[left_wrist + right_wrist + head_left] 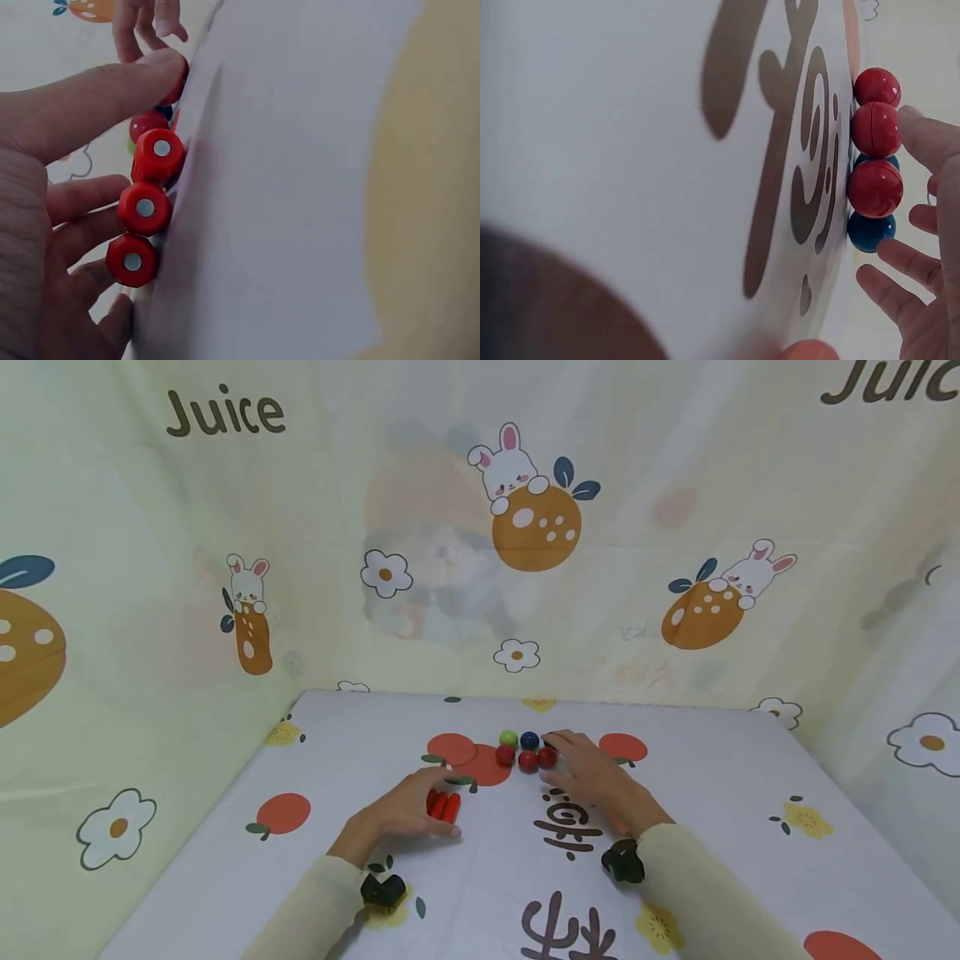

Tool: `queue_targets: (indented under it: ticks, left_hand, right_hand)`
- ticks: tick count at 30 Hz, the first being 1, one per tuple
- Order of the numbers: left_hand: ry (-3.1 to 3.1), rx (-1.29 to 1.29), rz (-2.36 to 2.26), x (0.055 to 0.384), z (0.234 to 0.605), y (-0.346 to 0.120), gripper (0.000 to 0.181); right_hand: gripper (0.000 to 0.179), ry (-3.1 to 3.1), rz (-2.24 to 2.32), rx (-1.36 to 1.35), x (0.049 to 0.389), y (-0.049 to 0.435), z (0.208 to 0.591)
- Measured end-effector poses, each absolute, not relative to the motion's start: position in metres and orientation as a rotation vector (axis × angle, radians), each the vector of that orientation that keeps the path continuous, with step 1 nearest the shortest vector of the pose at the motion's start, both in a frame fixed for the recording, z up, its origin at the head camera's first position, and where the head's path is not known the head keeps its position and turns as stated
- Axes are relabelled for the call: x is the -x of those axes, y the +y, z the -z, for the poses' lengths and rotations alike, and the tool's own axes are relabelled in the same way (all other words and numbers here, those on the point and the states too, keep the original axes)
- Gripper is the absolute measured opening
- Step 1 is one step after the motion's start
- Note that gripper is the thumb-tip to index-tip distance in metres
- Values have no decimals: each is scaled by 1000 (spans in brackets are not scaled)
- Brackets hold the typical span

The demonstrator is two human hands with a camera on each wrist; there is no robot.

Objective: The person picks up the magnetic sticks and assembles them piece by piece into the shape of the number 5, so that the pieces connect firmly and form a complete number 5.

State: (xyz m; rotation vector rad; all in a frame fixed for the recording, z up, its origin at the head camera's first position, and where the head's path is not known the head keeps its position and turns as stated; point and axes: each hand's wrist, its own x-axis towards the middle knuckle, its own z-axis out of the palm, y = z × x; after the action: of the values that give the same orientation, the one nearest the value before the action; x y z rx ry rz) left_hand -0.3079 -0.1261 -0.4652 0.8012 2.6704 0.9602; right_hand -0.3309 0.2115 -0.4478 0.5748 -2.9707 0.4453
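Several short red sticks (452, 808) lie side by side on the cloth within the spread of my left hand (408, 806). In the left wrist view, the red sticks (145, 208) show pale metal discs in their ends; the thumb (112, 94) stretches past them, and the fingers lie along their far side. My right hand (592, 768) is over the right end of a cluster of shiny balls, fingers loosely extended. The cluster has red balls (528, 762), a green ball (508, 738) and a blue ball (529, 741). A second blue ball (871, 232) shows near the right fingertips.
The white tablecloth (510, 877) bears printed fruit, flowers and brown lettering. A cream curtain (322, 527) with printed rabbits stands behind and at both sides. Dark wrist bands (624, 862) sit on both sleeves.
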Motion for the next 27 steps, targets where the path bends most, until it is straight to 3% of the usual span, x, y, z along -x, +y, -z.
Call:
queue_targets:
  ticks: [27]
  left_hand:
    - [2714,-935,-979,306,481,-130,54]
  right_hand:
    - [44,-3015,-510,-558,346,204,454]
